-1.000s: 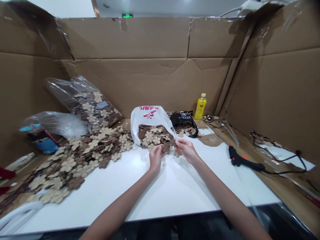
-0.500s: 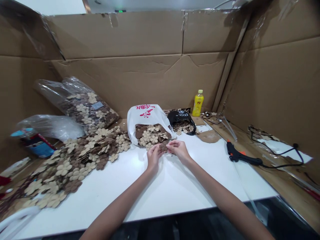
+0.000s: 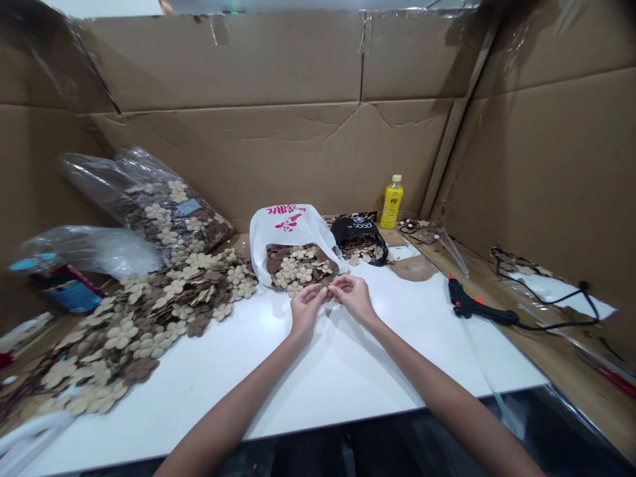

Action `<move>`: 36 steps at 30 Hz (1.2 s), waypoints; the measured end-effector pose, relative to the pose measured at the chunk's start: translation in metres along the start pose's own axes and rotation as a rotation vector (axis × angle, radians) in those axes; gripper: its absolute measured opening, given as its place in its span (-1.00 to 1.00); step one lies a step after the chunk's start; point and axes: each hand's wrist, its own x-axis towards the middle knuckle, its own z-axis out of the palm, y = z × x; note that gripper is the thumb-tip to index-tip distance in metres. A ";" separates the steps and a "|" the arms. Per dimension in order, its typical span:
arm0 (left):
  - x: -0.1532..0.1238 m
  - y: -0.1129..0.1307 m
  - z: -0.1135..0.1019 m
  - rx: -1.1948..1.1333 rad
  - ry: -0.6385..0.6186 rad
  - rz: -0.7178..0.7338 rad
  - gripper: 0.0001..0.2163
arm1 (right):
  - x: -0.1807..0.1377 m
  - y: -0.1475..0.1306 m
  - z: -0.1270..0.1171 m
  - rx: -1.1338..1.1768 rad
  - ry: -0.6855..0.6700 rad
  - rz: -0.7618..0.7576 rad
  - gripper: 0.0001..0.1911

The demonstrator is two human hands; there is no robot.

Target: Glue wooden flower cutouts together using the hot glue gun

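My left hand [image 3: 306,307] and my right hand [image 3: 354,295] meet over the white table [image 3: 348,371], fingertips pinched together on a small brown flower-shaped piece that is mostly hidden between them. Just beyond them lies a white plastic bag [image 3: 291,228] with red print, open and full of brown and beige flower cutouts [image 3: 298,265]. A big loose heap of the same cutouts [image 3: 149,318] spreads across the table to the left of my hands.
A clear bag of cutouts [image 3: 163,212] leans at the back left, another clear bag [image 3: 84,255] in front of it. A black bag [image 3: 358,233], a yellow bottle [image 3: 391,201] and a black glue gun [image 3: 477,309] with cable lie at right. Cardboard walls surround the table.
Both hands have drawn slightly closer together and the brown piece is now more covered by the fingers. The view has tipped a little downward.
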 end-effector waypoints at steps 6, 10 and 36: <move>0.001 -0.001 -0.002 0.049 0.007 0.021 -0.63 | -0.005 -0.004 0.002 -0.111 0.049 -0.069 -0.83; 0.002 -0.001 -0.002 0.082 0.000 0.054 -0.65 | -0.007 -0.004 0.005 -0.081 0.075 -0.086 -0.84; 0.003 -0.001 -0.003 0.186 -0.015 0.169 -0.71 | -0.004 0.000 0.006 0.493 -0.065 0.296 -0.71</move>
